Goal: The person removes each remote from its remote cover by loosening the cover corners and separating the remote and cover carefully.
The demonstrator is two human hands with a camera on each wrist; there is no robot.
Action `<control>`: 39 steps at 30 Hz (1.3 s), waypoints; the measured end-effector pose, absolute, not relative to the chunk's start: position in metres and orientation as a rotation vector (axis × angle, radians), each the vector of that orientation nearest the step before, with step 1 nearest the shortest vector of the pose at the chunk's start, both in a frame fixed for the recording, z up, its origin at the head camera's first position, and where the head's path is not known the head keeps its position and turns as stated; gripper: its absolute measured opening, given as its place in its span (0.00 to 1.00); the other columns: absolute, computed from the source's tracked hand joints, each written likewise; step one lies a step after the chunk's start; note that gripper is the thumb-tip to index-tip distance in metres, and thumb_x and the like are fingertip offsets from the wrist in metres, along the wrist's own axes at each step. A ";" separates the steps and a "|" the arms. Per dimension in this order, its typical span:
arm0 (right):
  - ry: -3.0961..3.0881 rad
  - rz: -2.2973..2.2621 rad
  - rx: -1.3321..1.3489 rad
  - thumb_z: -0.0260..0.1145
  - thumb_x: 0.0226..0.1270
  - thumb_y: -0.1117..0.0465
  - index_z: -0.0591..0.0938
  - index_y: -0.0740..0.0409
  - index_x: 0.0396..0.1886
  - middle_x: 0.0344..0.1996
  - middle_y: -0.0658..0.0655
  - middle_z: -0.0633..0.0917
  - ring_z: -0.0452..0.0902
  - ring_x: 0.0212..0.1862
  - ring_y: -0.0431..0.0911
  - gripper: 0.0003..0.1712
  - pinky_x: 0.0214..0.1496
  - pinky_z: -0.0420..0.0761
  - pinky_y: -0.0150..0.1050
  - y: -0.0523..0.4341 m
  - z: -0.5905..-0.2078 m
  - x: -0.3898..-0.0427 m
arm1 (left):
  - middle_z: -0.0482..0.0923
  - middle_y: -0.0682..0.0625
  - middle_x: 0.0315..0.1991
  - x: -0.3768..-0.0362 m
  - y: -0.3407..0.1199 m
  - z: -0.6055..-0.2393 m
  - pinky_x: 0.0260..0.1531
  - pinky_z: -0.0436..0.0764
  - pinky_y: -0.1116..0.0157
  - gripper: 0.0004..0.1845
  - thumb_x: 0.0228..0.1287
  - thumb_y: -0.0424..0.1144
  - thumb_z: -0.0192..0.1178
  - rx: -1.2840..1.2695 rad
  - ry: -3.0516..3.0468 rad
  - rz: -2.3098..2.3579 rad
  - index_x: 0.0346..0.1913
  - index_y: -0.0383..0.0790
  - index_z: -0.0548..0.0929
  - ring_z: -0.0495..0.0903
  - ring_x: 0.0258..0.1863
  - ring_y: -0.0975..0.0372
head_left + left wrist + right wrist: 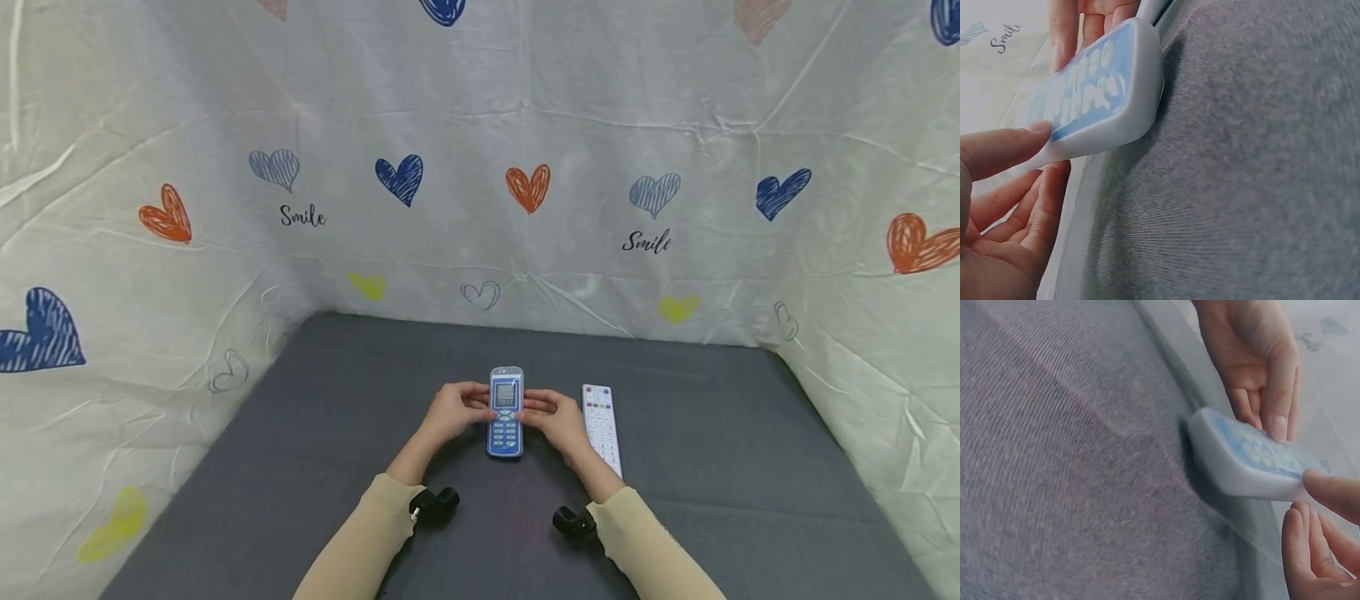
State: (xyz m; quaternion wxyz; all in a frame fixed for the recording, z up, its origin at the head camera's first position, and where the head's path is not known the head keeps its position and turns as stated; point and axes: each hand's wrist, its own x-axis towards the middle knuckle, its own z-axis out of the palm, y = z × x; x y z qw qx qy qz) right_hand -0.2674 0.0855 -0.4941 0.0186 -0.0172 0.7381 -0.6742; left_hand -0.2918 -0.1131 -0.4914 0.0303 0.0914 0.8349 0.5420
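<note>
Head view: the left hand (453, 412) and right hand (558, 422) pinch opposite long edges of a blue-faced remote control (506, 435) between them, a white remote control (599, 410) just outside the right hand. Left wrist view: beyond the thumb (1007, 150), its rounded casing (1142, 94) looks stiff, light, probably slick. Right wrist view: thumb over, fingers (1299, 544) under the edge should hold best.

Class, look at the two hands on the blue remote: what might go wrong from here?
1. The left hand and right hand hold the blue remote by its sides; if either grip loosens, it may tilt or slip.
2. The white remote lies just right of the right hand in the head view, so a sideways move might nudge it.
</note>
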 end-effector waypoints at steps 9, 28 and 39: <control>2.299 -2.123 -0.048 0.72 0.52 0.71 0.80 0.70 0.50 0.44 0.67 0.84 0.83 0.46 0.50 0.23 0.49 0.82 0.38 0.084 -0.486 -0.266 | 0.85 0.43 0.40 -0.291 -0.113 -0.483 0.38 0.83 0.63 0.22 0.47 0.31 0.73 0.314 2.534 1.810 0.48 0.34 0.83 0.84 0.36 0.59; 2.286 -2.240 -0.049 0.71 0.54 0.71 0.80 0.69 0.50 0.46 0.67 0.83 0.82 0.38 0.42 0.21 0.40 0.81 0.31 0.083 -0.467 -0.257 | 0.84 0.38 0.44 -0.276 -0.111 -0.451 0.43 0.83 0.63 0.18 0.52 0.31 0.70 0.360 2.434 1.933 0.47 0.32 0.82 0.84 0.40 0.56; 2.272 -2.284 -0.045 0.71 0.53 0.71 0.82 0.65 0.47 0.44 0.64 0.84 0.83 0.38 0.42 0.19 0.44 0.84 0.43 0.081 -0.475 -0.260 | 0.85 0.45 0.39 -0.284 -0.114 -0.469 0.38 0.82 0.65 0.13 0.51 0.34 0.71 0.431 2.543 1.960 0.41 0.40 0.85 0.83 0.36 0.58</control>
